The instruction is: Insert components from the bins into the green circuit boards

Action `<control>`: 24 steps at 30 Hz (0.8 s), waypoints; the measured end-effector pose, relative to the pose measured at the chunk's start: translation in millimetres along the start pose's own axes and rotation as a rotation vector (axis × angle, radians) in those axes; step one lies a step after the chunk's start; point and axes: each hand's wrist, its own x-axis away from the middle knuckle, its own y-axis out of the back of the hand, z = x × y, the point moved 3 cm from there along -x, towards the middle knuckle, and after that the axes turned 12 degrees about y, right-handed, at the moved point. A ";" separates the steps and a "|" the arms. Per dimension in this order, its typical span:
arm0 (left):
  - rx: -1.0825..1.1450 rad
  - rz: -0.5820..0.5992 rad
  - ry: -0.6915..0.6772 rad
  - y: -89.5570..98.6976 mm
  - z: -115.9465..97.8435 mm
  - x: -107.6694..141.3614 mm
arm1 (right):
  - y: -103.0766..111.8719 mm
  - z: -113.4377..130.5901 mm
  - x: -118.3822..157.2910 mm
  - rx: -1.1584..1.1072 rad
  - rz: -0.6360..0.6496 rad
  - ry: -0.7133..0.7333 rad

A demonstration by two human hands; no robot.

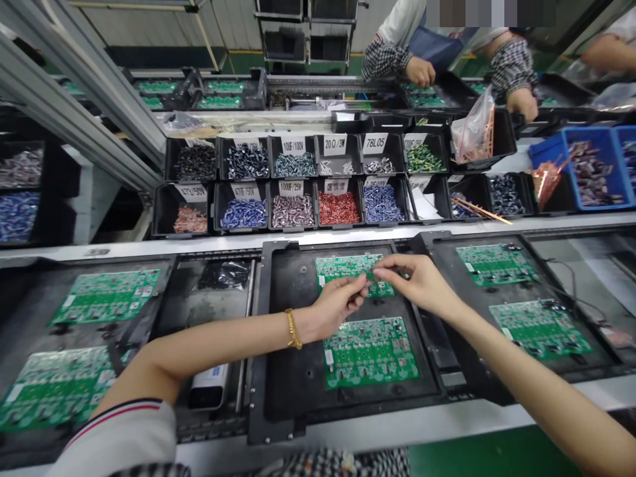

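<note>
Both hands hover close together over the upper green circuit board (330, 266) in the middle black tray (293, 331). My left hand (342, 305), with a gold bracelet at the wrist, has its fingers curled and pinched; whatever they hold is too small to make out. Just right of it, my right hand (415, 281) pinches thumb and forefinger over the board's right part, on something too small to name. A second green board (370, 354) lies below in the same tray, its front uncovered by the hands.
Labelled bins of small parts, among them red ones (338, 209) and blue ones (382, 203), stand behind the line. Boards in trays lie left (106, 295) and right (541, 328). Across the line, a co-worker's hands (421, 71) are near other trays. A blue bin (569, 192) stands right.
</note>
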 end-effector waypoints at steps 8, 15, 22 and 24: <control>-0.053 0.084 0.063 -15.7 20.4 13.7 | 8.7 33.2 42.4 0.294 -0.038 0.187; -0.151 -0.044 0.250 -7.4 45.7 26.3 | 1.1 -16.6 89.4 0.366 0.257 0.150; -0.171 0.007 0.264 -7.8 53.4 26.4 | -5.2 -24.9 89.5 0.333 0.247 0.145; -0.125 0.017 0.263 -7.0 52.2 25.6 | -4.5 -24.2 88.7 0.347 0.254 0.156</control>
